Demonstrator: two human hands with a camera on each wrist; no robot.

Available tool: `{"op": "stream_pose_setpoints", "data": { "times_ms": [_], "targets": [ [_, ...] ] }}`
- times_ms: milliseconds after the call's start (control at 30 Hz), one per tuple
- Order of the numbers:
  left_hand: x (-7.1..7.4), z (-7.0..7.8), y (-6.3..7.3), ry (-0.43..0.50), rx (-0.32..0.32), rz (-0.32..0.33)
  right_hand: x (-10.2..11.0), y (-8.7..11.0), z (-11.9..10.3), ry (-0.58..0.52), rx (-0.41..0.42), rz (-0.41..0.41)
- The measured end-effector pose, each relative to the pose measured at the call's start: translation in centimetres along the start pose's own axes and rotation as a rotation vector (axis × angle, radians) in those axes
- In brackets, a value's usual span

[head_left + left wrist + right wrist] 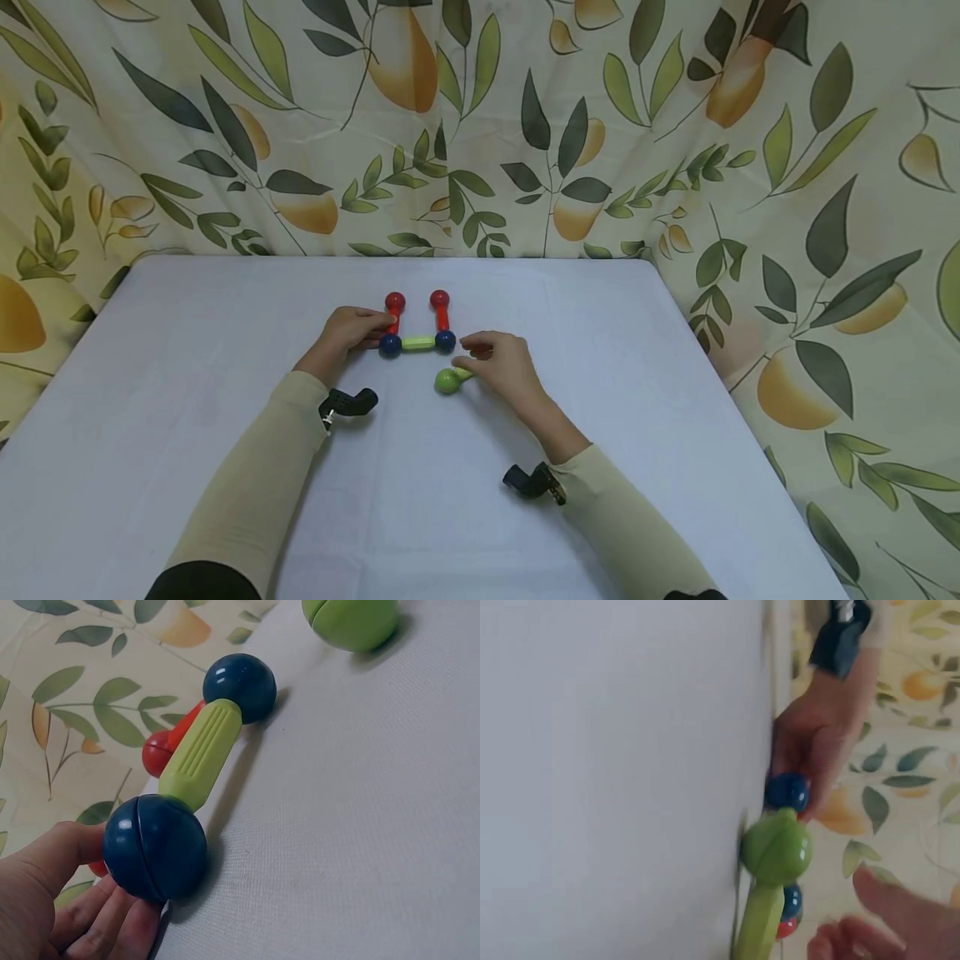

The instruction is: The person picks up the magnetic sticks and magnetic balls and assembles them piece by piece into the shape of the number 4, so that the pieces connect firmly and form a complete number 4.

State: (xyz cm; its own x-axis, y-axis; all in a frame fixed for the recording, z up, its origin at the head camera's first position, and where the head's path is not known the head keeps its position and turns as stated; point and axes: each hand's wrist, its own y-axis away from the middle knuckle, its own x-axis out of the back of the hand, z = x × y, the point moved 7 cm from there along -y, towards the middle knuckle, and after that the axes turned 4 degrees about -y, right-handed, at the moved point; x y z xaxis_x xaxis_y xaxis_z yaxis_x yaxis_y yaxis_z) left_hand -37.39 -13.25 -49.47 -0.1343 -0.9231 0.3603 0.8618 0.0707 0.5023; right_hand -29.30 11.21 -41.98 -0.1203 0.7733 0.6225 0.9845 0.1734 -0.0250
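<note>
A U-shaped construction of toy balls and rods lies on the table. Its light green rod (418,343) joins two dark blue balls (154,847), and from each ball a red rod (442,317) runs away to a red ball (395,302). My left hand (347,332) grips its left corner, thumb and fingers about the red rod beside the blue ball. Nearer to me lies a loose green ball (447,382) with a light green rod (759,922), partly under my right hand (504,363) in the head view. That hand's thumb and fingers are spread, holding nothing.
A white cloth covers the table (225,500). Behind it and at both sides hangs a curtain (480,167) printed with leaves and fruit. A black wrist camera (348,403) juts from the left sleeve, and another camera (534,482) from the right.
</note>
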Motion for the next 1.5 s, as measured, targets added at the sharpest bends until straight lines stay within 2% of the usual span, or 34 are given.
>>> {"op": "stream_pose_setpoints", "data": {
  "times_ms": [100,233,333,433,567,767,1000,1333,1500],
  "targets": [
    [0.1,0.2,0.1,-0.006,-0.015,0.001,0.3,1.5,1.0,-0.103,-0.096,0.121],
    [0.1,0.2,0.1,-0.013,-0.014,0.014,-0.8,2.9,2.2,-0.244,-0.227,0.136],
    [0.0,0.2,0.1,-0.019,-0.006,0.022,-1.5,3.4,2.8,-0.282,-0.283,0.146],
    [0.0,0.1,0.2,-0.015,-0.002,0.028,-1.8,3.6,3.0,-0.277,-0.291,0.19],
    [0.0,0.0,0.2,-0.015,-0.002,0.033,-2.1,3.4,3.0,-0.226,-0.258,0.238],
    [0.1,-0.1,0.1,-0.015,0.012,0.039,-2.4,2.9,2.8,-0.142,-0.234,0.266],
    [-0.1,-0.1,-0.1,-0.01,0.009,0.028,-2.3,2.8,2.8,-0.125,-0.253,0.244],
    [0.0,0.0,0.1,-0.007,-0.004,0.01,-2.0,3.0,3.3,-0.241,-0.333,0.147],
    [0.0,0.1,0.3,0.002,-0.003,0.003,-1.9,3.1,3.3,-0.262,-0.37,0.153]
  ]
}}
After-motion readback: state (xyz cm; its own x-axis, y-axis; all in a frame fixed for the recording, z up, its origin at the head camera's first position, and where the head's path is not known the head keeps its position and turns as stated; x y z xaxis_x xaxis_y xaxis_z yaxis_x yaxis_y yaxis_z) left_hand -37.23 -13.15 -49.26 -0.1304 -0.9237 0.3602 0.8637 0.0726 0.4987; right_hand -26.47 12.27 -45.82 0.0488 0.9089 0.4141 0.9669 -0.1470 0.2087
